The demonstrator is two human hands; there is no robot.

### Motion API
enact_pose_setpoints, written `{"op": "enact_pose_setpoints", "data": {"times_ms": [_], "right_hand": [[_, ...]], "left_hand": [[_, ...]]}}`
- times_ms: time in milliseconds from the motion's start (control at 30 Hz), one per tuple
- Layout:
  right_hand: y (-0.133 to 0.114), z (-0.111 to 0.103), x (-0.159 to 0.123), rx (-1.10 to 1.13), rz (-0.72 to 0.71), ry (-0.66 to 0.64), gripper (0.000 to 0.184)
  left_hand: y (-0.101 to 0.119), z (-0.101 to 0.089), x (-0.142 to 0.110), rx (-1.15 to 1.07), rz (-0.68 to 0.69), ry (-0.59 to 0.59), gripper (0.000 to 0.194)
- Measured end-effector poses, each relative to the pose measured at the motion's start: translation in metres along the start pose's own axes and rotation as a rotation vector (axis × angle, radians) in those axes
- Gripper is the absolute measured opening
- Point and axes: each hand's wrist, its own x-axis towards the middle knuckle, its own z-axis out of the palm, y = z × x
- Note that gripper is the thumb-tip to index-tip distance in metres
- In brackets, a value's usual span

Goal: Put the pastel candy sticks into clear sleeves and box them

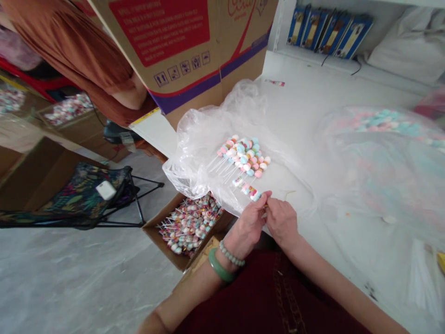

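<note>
My left hand (247,227) and my right hand (281,220) meet at the near edge of a white table (306,106). Both pinch one end of a skewer of pastel candy pieces (247,188), which points away to the upper left. Just beyond it a pile of finished candy skewers (243,155) lies on a sheet of clear plastic (205,139). My left wrist wears a green bangle and a bead bracelet.
A carton of wrapped candy skewers (189,225) stands on the floor below the table edge. A big cardboard box (187,46) rises at the table's far left. A clear bag of pastel candies (385,153) lies at right. A person in orange (79,51) is at upper left, and a folding stool (83,195) holds a white object.
</note>
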Motion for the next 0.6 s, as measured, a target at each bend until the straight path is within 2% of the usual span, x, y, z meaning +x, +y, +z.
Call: {"op": "enact_pose_setpoints", "data": {"times_ms": [67,133,200,233,267,333,367,400,467,500,533,600], "right_hand": [[0.003,-0.003,0.003,0.335,0.185,-0.164,0.025],[0.006,-0.007,0.002,0.606,0.349,-0.347,0.028],[0.008,-0.011,-0.002,0.775,0.466,-0.462,0.028],[0.009,-0.013,-0.003,0.778,0.479,-0.465,0.027],[0.009,-0.016,-0.004,0.704,0.444,-0.402,0.026],[0.007,-0.02,-0.003,0.482,0.312,-0.174,0.02],[0.005,-0.021,-0.001,0.413,0.257,-0.078,0.02],[0.003,-0.021,0.001,0.406,0.233,-0.041,0.024],[-0.004,-0.019,0.006,0.553,0.28,-0.103,0.031],[-0.007,-0.017,0.008,0.65,0.322,-0.132,0.028],[-0.009,-0.015,0.01,0.729,0.356,-0.111,0.023],[-0.009,-0.013,0.012,0.776,0.368,0.027,0.018]], "left_hand": [[0.005,-0.006,-0.003,0.028,-0.011,-0.106,0.037],[0.013,-0.015,-0.006,0.139,0.036,-0.211,0.037],[0.02,-0.022,-0.009,0.302,0.088,-0.281,0.028],[0.023,-0.025,-0.011,0.381,0.114,-0.288,0.021],[0.026,-0.027,-0.012,0.448,0.156,-0.266,0.017],[0.027,-0.029,-0.014,0.544,0.263,-0.181,0.017],[0.027,-0.028,-0.014,0.575,0.282,-0.164,0.021],[0.025,-0.027,-0.015,0.597,0.25,-0.185,0.025],[0.018,-0.023,-0.014,0.588,0.059,-0.288,0.031],[0.014,-0.021,-0.013,0.561,-0.038,-0.311,0.033],[0.011,-0.019,-0.013,0.532,-0.093,-0.287,0.034],[0.005,-0.016,-0.011,0.503,-0.044,-0.123,0.032]]}}
